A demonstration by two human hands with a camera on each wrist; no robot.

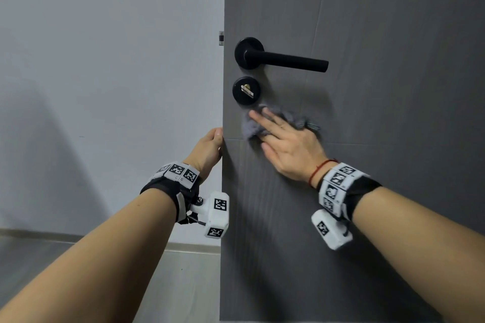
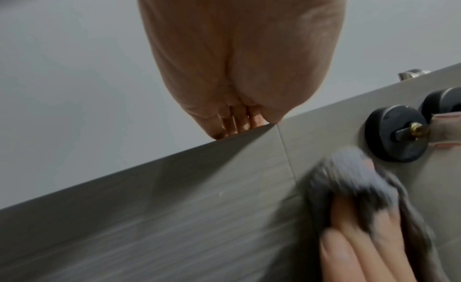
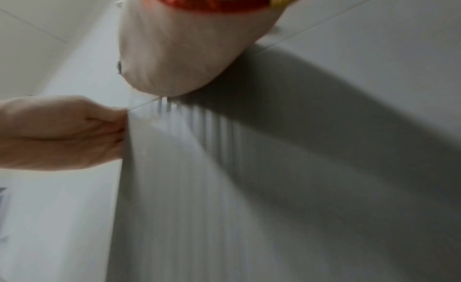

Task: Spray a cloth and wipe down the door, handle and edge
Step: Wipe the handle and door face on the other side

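Observation:
A dark grey door (image 1: 367, 21) fills the right of the head view, with a black lever handle (image 1: 286, 60) and a black lock rosette (image 1: 246, 91) with a key below it. My right hand (image 1: 286, 139) lies flat with straight fingers on a grey cloth (image 1: 253, 127), pressing it against the door just under the lock. In the left wrist view the cloth (image 2: 349, 179) looks blurred beside the lock rosette (image 2: 396, 134). My left hand (image 1: 210, 148) grips the door's free edge (image 1: 223, 165), fingers curled round it behind the door.
A pale wall (image 1: 105, 60) stands left of the door, with a skirting strip and grey floor (image 1: 39, 265) below. A metal latch plate (image 1: 221, 38) shows on the door edge level with the handle.

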